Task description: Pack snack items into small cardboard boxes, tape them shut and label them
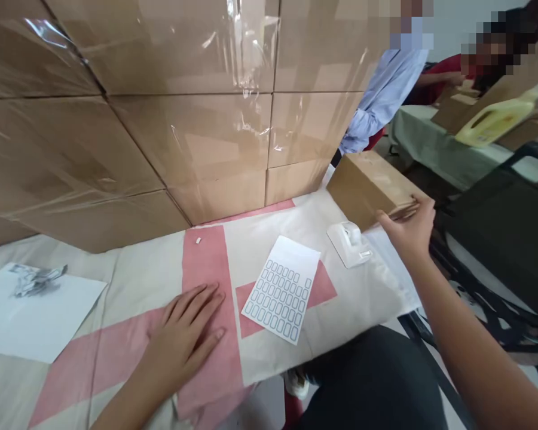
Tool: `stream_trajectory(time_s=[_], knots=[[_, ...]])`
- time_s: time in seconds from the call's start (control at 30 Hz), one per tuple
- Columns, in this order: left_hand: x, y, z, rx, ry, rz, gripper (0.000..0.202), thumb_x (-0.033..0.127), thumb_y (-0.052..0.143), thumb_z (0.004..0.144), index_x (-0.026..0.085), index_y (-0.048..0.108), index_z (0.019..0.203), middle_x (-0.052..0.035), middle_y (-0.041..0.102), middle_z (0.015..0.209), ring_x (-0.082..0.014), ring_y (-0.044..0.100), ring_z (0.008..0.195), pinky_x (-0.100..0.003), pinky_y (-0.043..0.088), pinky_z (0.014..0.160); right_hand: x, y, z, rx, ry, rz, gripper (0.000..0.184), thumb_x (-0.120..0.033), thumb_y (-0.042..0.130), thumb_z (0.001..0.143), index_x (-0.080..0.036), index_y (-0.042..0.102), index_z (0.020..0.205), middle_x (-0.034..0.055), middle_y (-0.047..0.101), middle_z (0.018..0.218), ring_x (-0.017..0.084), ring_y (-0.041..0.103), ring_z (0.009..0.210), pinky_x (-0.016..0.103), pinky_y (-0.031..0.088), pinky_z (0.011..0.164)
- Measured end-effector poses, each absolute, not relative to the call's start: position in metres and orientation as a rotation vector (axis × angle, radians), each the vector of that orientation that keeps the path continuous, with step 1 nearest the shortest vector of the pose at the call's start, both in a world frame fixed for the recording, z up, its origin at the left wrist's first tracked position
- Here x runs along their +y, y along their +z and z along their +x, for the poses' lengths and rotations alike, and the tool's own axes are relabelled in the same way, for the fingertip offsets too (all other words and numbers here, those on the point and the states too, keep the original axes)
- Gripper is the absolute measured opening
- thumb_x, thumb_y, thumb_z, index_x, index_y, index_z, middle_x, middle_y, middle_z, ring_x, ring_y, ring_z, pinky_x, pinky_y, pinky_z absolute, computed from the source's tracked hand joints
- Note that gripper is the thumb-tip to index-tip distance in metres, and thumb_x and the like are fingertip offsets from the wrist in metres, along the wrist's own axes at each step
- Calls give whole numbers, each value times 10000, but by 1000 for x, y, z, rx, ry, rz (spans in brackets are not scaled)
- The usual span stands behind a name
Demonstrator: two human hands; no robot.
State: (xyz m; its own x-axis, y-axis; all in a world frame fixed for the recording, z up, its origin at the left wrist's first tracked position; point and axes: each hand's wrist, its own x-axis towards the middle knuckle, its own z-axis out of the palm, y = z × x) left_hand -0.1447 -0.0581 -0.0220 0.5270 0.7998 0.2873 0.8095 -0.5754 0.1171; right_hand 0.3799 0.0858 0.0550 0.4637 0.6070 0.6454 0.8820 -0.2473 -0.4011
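My left hand point(186, 334) lies flat and open on the cream and pink cloth point(363, 298) covering the table, fingers spread over a pink stripe. My right hand point(410, 230) reaches to the right edge and grips the near end of a brown cardboard box point(363, 185), fingers over its top edge and thumb on the side. A white sheet of small blue-edged labels point(283, 288) lies between my hands. A small white plastic device point(350, 242) sits just left of the box.
A wall of large plastic-wrapped cartons point(170, 113) stands along the back of the table. A white paper with a crumpled foil scrap point(36, 307) lies at the left. At the far right, two other people sit at a table holding boxes and a yellow jug point(497, 119).
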Motion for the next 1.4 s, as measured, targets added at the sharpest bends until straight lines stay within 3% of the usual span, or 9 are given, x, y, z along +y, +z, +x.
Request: stream_trajectory(time_s=[0.23,0.33,0.5,0.7,0.83,0.93,1.03,1.23,1.4], knots=[[-58,-15,-143,-1490,-478,-2721,605,393,592,928,322,488,1520,-15,562,1539,-315,553,1347,-511,525,1032,229,77,353,-1513,54,-2057,1211,-370,898,640,-19,246,1598,403,368,1484,352,427,1449,417,405,922],[-56,-9,-142,-1541,-479,-2771,540,405,578,949,311,539,1480,-19,572,1530,-305,560,1343,-503,521,1050,254,83,352,-1620,159,-2030,1215,-192,866,685,-20,148,1649,418,434,1471,311,563,1331,428,411,847],[-55,1,-150,-1625,-560,-2976,450,426,538,1001,310,578,1433,-27,581,1520,-279,519,1397,-490,464,1138,235,87,330,-1228,-319,-1932,687,-164,774,818,-85,555,1464,281,752,1108,309,720,1048,469,443,758],[-50,27,-199,-1874,-1247,-2670,426,507,615,956,326,631,1341,-35,478,1604,-307,308,1552,-525,336,1250,145,113,184,-1499,-377,-1434,470,-652,670,848,-257,765,1084,226,738,807,246,661,578,494,451,576],[-28,47,-315,-2441,-1649,-1782,506,474,510,1004,276,438,1464,-121,450,1601,-269,453,1470,-448,488,1122,69,100,35,-2029,-6,-959,160,-426,560,944,-394,658,1067,117,735,907,309,717,758,535,565,693],[-3,57,-423,-2634,-1587,-1359,523,410,320,1051,183,287,1521,-234,430,1569,-303,493,1435,-461,517,1053,36,81,-73,-2176,206,-599,226,-239,579,921,-362,629,1104,63,745,968,300,746,879,504,617,765],[29,57,-500,-2718,-1439,-1213,687,404,507,978,150,225,1550,-281,423,1547,-358,499,1418,-516,474,1085,29,78,-165,-2164,377,-342,289,-165,552,924,-320,624,1158,64,745,1089,264,737,990,454,613,853],[103,37,-547,-2634,-1131,-1595,980,255,894,586,288,455,1461,-145,167,1730,-467,64,1586,-698,111,1237,81,85,-291,-2007,702,-598,491,-230,567,873,-242,510,1361,131,585,1441,284,553,1355,475,506,1086],[138,29,-588,-2677,-1051,-1737,996,213,937,457,315,527,1360,-120,131,1737,-529,197,1529,-697,311,1152,158,68,-345,-1792,987,-899,699,-273,581,817,-198,370,1479,172,421,1587,298,442,1459,493,416,1173]])
